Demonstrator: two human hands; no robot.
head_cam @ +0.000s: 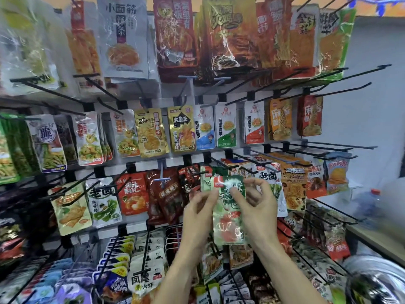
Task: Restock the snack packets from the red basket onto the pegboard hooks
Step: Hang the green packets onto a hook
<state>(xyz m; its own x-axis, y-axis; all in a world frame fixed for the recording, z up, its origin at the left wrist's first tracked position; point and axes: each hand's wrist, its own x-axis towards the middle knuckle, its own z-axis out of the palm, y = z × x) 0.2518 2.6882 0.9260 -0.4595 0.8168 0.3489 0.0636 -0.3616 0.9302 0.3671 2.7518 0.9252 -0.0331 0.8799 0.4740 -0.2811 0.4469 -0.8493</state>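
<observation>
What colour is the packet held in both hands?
Mostly green and white, with red patches, seen in the head view: packet.

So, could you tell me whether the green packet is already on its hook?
Not yet: both hands, left hand and right hand, hold the green packet before the rack.

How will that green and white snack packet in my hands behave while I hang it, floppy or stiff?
Probably floppy: the green and white packet looks like thin film, held by both the left hand and right hand. Its glossy glare suggests a slippery surface. It likely weighs little.
</observation>
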